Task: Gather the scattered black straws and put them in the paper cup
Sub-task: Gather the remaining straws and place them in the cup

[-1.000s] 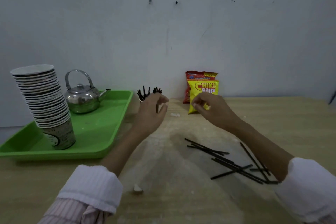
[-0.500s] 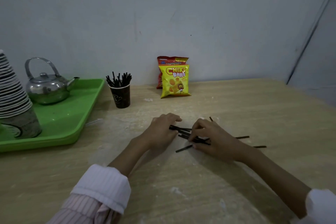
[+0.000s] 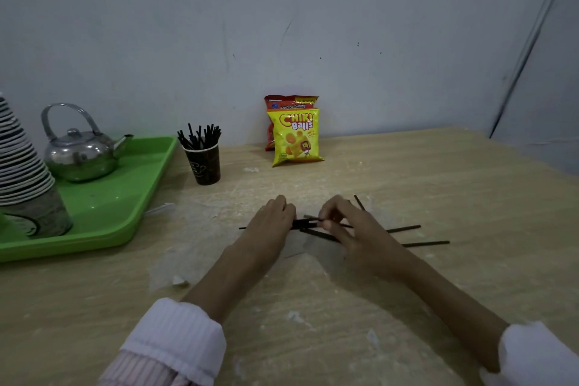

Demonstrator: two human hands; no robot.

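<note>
A good share of the work looks done: the paper cup [image 3: 203, 163] stands upright on the wooden table [image 3: 438, 197], just right of the green tray [image 3: 125, 216], and a bunch of black straws [image 3: 199, 136] pokes out of its mouth. What is left lies under and around my hands in the middle of the table, well apart from the cup. My left hand [image 3: 269, 229] is palm down on the loose straws [image 3: 308, 224], fingers curved over one end of the cluster; I judge it to be pinning or bunching them rather than gripping, though I cannot tell for certain because the hand hides its own fingertips. My right hand [image 3: 351, 229] has thumb and forefinger pinched on one thin straw near the middle of the pile, the other fingers loosely bent. Two straws [image 3: 416, 235] stick out to the right from beneath my right wrist, roughly parallel and apart from each other, another short end [image 3: 359, 202] shows behind my right hand, and one tip [image 3: 247, 227] reaches out past my left hand. So I count a handful not yet gathered; the exact number is hidden under my hands. As I see it, the remaining job is to draw these strays into one bundle, lift it, and carry it up and left to the cup. The kettle [image 3: 80, 153], the stacked cups [image 3: 22, 172] and the snack packets [image 3: 294, 135] are not in my way.
</note>
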